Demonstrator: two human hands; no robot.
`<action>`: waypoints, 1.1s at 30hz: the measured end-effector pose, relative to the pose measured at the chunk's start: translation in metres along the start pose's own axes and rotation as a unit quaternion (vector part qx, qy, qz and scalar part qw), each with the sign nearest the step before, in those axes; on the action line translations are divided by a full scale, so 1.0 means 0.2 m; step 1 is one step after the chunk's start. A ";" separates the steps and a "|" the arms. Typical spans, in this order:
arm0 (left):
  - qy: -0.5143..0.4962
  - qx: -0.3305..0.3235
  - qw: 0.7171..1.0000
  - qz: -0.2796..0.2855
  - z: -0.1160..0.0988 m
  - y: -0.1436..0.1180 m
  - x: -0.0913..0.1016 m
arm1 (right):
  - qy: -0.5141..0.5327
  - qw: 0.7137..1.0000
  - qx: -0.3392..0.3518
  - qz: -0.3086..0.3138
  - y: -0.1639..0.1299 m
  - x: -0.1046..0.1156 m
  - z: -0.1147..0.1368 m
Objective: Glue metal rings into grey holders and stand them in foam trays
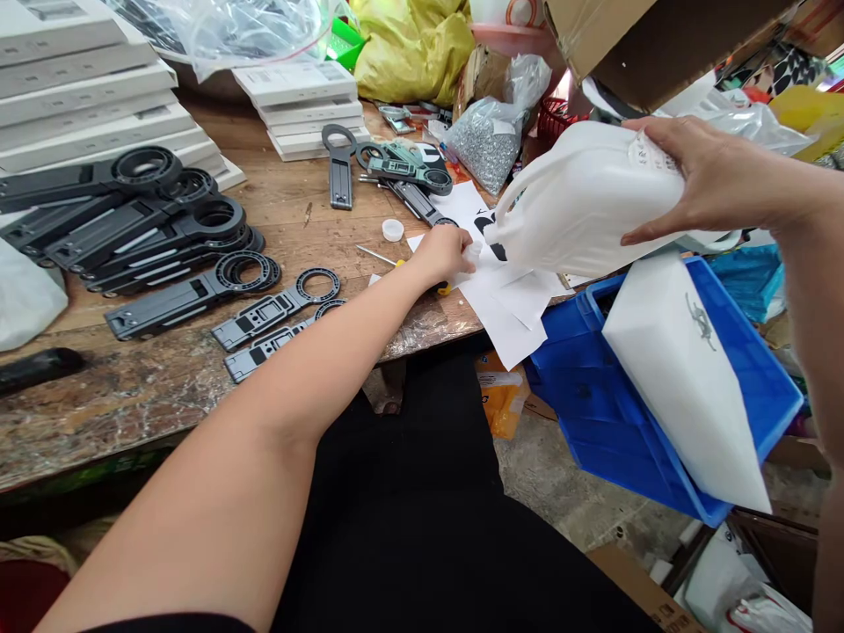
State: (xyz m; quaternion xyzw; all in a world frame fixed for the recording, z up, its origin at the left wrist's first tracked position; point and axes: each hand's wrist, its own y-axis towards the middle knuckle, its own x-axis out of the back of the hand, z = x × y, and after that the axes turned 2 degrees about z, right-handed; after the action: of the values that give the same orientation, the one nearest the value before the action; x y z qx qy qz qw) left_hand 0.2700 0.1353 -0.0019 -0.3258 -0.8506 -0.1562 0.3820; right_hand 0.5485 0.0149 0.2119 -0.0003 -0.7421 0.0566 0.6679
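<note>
My right hand (722, 171) grips a white plastic jug (586, 198) from its base end, tilting it on its side with the neck toward my left. Close to the jug's mouth, my left hand (445, 253) is closed, its fingers pinched around something pale and small that I cannot make out. White paper sheets (511, 303) lie beneath the jug. A white round cap (393, 230) rests on the table left of my left hand. Under my left wrist lies a screwdriver (377, 255) with a yellow handle, partly hidden.
Grey ring-ended plastic parts (178, 294) are stacked at the left of the wooden table (290, 237), with white boxes (72, 88) behind. A bag of small metal pieces (488, 136) stands at the back. A blue crate (593, 378) holding a white block (686, 378) is at right.
</note>
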 end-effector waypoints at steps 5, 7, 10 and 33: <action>-0.026 0.004 1.000 -0.006 0.00 0.00 -0.01 | -0.005 1.000 0.009 -0.002 0.02 0.01 0.00; -0.029 0.008 1.000 -0.002 -0.01 0.00 -0.01 | -0.005 1.000 0.000 -0.002 0.01 0.02 0.01; -0.016 0.018 1.000 0.001 -0.02 0.00 -0.01 | -0.007 1.000 -0.016 0.001 0.01 0.03 0.03; -0.043 0.032 0.999 -0.004 -0.05 0.00 -0.01 | -0.041 0.999 -0.006 -0.009 0.03 0.08 0.06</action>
State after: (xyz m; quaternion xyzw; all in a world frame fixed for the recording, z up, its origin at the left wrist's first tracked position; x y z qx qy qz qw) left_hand 0.2759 0.1286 0.0022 -0.3159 -0.8723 -0.1162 0.3546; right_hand 0.5349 0.0218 0.2262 0.0044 -0.7692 0.0461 0.6374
